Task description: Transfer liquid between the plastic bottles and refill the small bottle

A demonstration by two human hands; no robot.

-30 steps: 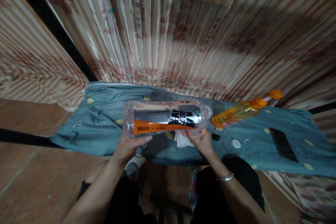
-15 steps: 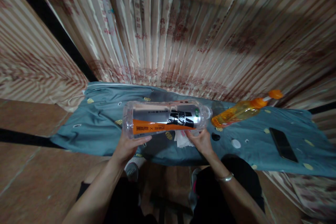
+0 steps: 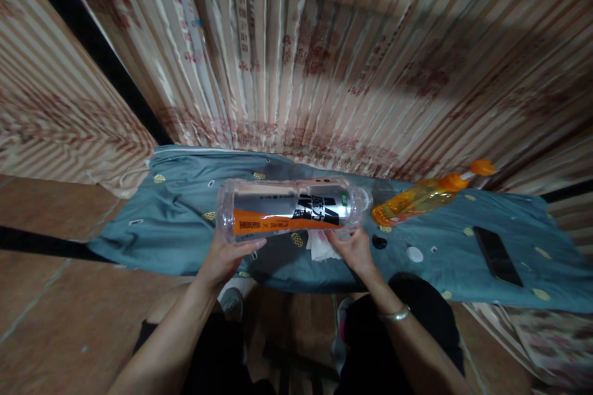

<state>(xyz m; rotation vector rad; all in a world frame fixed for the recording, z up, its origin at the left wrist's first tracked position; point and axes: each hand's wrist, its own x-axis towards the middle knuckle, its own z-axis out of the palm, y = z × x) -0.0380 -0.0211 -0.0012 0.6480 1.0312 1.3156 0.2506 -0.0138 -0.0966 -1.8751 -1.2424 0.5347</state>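
Head view, from the left: the left hand (image 3: 225, 257) grips the base end of a clear bottle (image 3: 287, 207), its fingers mostly hidden behind the plastic and its thumb stretched along the near side. The bottle lies level across the front of the person, base to the left and neck to the right, so that it spans the gap between both hands. Its label is silver with an orange band along the near edge and large black lettering toward the neck. Whether it touches the worktop (image 3: 176, 216), spread with a blue-green cloth, cannot be told.

Beneath the bottle, just beside the right hand, lies a crumpled white tissue (image 3: 321, 248). The right hand (image 3: 354, 250) is closed on the bottle near its shoulder, most fingers out of sight; a silver bracelet (image 3: 396, 313) circles that wrist. Just past this hand sits a small black object (image 3: 380, 242), with an amber bottle (image 3: 412, 202) with an orange top beyond it; whether that one stands or lies is unclear. Farther right come a white disc (image 3: 416, 253) and, near the right end, a dark phone (image 3: 498, 256).
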